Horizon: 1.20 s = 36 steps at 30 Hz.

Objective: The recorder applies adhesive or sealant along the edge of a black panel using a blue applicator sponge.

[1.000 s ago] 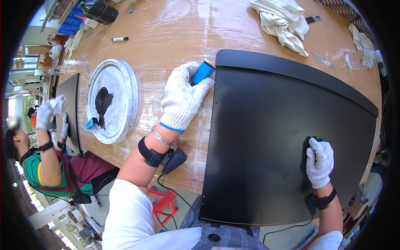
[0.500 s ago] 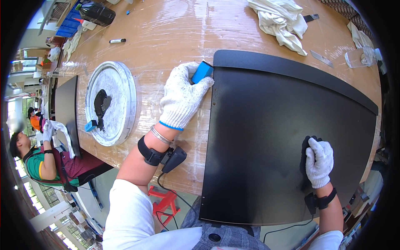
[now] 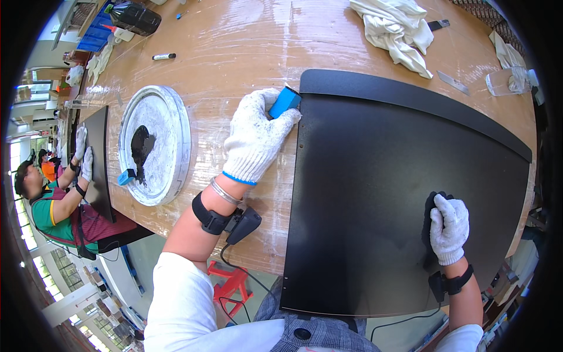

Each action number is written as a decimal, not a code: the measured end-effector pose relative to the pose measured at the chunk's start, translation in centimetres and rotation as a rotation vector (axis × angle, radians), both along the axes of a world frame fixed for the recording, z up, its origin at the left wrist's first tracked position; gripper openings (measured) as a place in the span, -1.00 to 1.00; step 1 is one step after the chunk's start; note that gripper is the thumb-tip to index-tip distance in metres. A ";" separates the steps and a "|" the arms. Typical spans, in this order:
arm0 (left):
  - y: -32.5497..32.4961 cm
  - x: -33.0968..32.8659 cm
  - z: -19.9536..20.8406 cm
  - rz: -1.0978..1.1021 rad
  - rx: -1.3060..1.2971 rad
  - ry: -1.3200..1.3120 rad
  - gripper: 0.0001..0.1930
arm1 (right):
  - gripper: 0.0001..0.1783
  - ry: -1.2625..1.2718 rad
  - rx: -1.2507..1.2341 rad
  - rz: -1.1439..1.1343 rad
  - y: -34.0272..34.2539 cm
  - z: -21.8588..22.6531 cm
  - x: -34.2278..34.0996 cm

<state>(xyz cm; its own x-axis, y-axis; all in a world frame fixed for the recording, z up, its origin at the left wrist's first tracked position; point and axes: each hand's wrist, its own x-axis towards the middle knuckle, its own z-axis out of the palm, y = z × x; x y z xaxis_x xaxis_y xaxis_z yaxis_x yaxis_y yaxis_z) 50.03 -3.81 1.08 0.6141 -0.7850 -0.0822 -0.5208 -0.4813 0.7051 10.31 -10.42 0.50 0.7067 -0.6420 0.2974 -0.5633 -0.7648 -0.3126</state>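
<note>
Our left hand grips a blue block at the corner of the black panel on the worktop — our right hand presses a dark pad onto it.

A large black panel lies flat on the wooden tabletop. Its surface is smooth and matte, and its far edge has a raised curved strip. Small holes show along its left edge. A small blue block sits at the panel's corner at 11 o'clock, tilted, touching the edge, inside the left grip. A dark cloth pad lies on the panel at 4 o'clock, pressed flat under the right grip.
</note>
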 end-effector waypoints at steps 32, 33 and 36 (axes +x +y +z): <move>1.8 -1.6 1.0 0.083 -0.441 0.454 -0.59 | -0.72 -0.014 -0.049 0.001 0.0 0.2 0.4; 2.6 -1.5 1.1 0.077 -0.480 0.453 -0.56 | -0.72 -0.033 -0.051 0.001 0.0 0.4 0.7; 5.0 -3.0 2.8 0.055 -0.449 0.660 -0.54 | -0.74 -0.049 -0.052 -0.002 0.0 1.0 1.0</move>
<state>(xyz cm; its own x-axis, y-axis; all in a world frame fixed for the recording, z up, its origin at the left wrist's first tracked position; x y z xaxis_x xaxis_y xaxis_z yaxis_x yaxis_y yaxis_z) 47.00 1.14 3.84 0.5876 -0.7994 -0.1250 0.0876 -0.0907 0.9920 11.33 -10.42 1.46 0.6893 -0.6263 0.3642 -0.5499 -0.7796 -0.2999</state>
